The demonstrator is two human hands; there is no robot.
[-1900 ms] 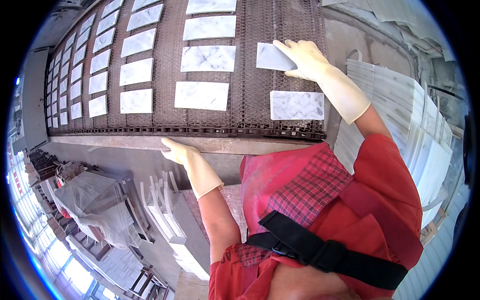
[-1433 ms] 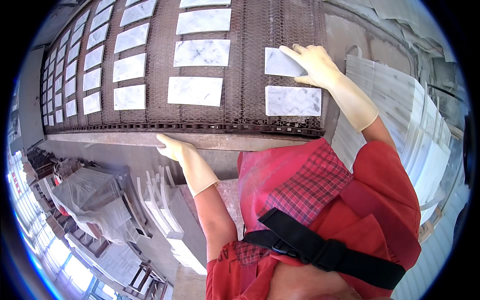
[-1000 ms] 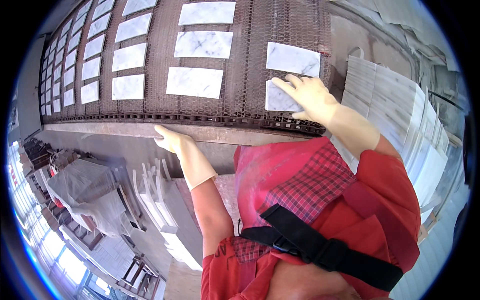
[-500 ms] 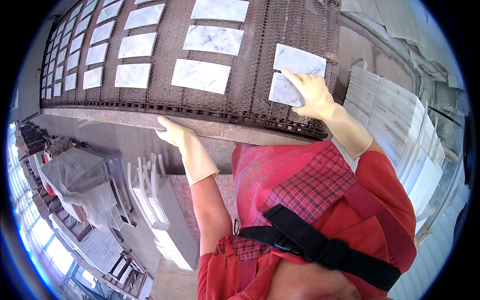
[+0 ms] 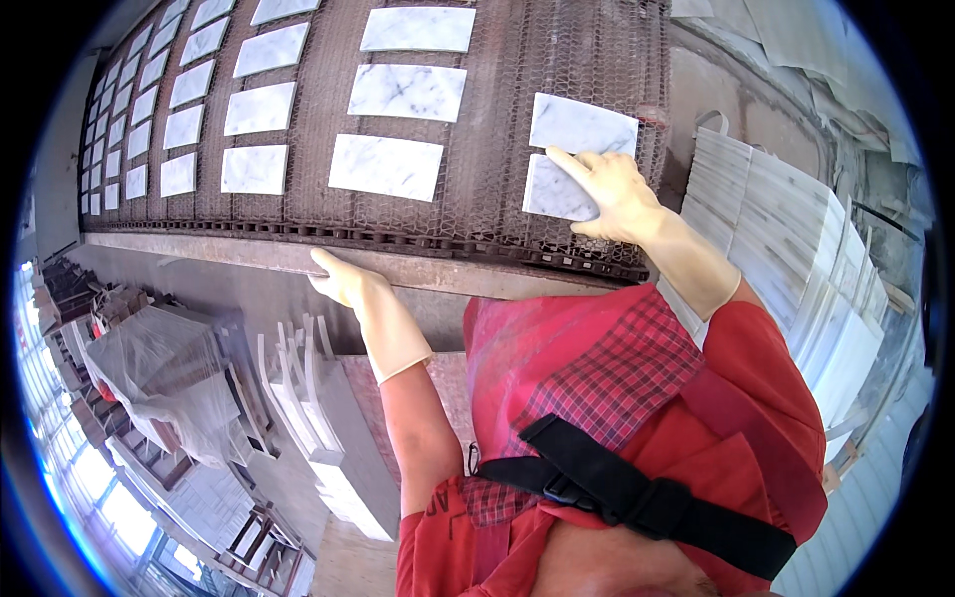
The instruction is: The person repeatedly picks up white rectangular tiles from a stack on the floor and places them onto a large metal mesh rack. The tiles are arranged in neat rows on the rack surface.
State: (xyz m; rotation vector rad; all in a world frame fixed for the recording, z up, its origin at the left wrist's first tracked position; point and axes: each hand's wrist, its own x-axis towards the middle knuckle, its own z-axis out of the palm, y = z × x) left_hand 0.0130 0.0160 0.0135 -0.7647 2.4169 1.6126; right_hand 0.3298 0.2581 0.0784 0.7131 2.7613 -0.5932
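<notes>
right hand (image 5: 615, 191): gloved, flat on the near marble tile (image 5: 553, 191), fingers spread wide; grip open, nothing clasped, just pressing on top.
left hand (image 5: 343, 279): gloved, resting on the metal edge rail (image 5: 249, 254) of the conveyor; fingers loosely curled over the rim, holding no object.
near marble tile: white with grey veins, lying on the mesh belt (image 5: 497, 119) at its near end, right column.
second tile (image 5: 582, 124): just beyond it, edges almost touching.
other tiles (image 5: 386, 165): laid flat in rows, running far down the belt to the left.
tile stack (image 5: 796, 259): white slabs piled beside the belt, at the person's right.
slabs on edge (image 5: 298, 388): standing below the rail, on the left.
</notes>
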